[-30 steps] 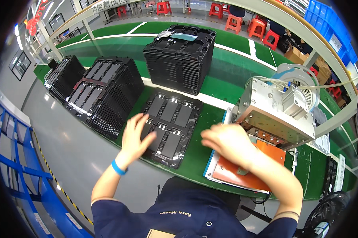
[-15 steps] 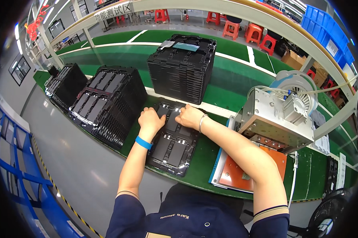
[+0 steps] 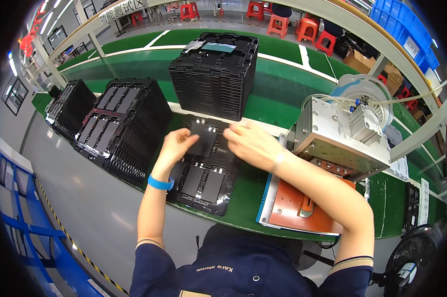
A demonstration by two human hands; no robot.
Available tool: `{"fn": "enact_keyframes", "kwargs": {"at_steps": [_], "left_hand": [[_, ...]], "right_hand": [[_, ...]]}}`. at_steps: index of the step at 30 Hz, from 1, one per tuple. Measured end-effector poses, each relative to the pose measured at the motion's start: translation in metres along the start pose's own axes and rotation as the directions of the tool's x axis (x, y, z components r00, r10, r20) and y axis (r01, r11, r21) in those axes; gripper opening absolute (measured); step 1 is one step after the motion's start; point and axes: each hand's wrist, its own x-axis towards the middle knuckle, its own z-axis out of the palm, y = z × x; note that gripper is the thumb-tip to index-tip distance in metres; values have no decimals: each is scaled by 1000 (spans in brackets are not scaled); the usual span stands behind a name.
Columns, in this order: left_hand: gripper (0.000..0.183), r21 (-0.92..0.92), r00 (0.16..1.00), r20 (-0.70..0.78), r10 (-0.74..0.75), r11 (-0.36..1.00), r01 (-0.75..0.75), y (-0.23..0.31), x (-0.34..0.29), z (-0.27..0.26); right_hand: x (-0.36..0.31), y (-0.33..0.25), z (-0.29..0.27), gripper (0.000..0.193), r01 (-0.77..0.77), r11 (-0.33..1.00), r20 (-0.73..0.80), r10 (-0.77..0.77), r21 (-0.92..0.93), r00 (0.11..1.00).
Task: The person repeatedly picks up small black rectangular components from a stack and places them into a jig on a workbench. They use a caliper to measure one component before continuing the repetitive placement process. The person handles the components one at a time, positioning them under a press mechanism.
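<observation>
A black plastic tray (image 3: 222,200) lies on the green bench in front of me, with flat dark rectangular pieces (image 3: 211,185) in its pockets. Over its far left part is my left hand (image 3: 175,148), fingers curled in and thumb beside a dark piece (image 3: 202,139). My right hand (image 3: 250,144) hovers by the tray's far right side, slightly blurred, its fingers bent together. Whatever either hand may hold is too small or too hidden to make out. The tray's far right pockets are smeared and partly covered by my right hand.
Behind the tray rises a tall stack of black trays (image 3: 211,84). To the left stand a filled tray stack (image 3: 134,128) and a smaller stack (image 3: 72,106). At right are a metal machine (image 3: 332,136) with an orange plate (image 3: 288,210) and a black fan (image 3: 414,252).
My hands have lifted from the tray's far part and spread apart, the left one shifting left. The whole view has also shifted a little.
</observation>
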Motion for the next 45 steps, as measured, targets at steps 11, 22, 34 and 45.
{"fn": "enact_keyframes", "kwargs": {"at_steps": [11, 22, 34, 45], "left_hand": [[35, 271, 923, 385, -1, 956, -112, 58, -37, 48], [59, -258, 101, 560, 822, 289, -922, 171, -118, 130], [61, -260, 45, 689, 723, 305, -916, 159, -116, 145], [57, -259, 50, 687, 725, 308, -915, 158, -113, 148]], "right_hand": [[-219, -89, -107, 38, -702, 709, -73, 706, 74, 705], [-220, -76, -85, 25, -743, 512, 8, 821, 430, 570], [-219, -72, -75, 40, -747, 571, 44, 784, 341, 620], [-222, -68, -73, 33, -744, 554, 66, 784, 373, 617]]}}
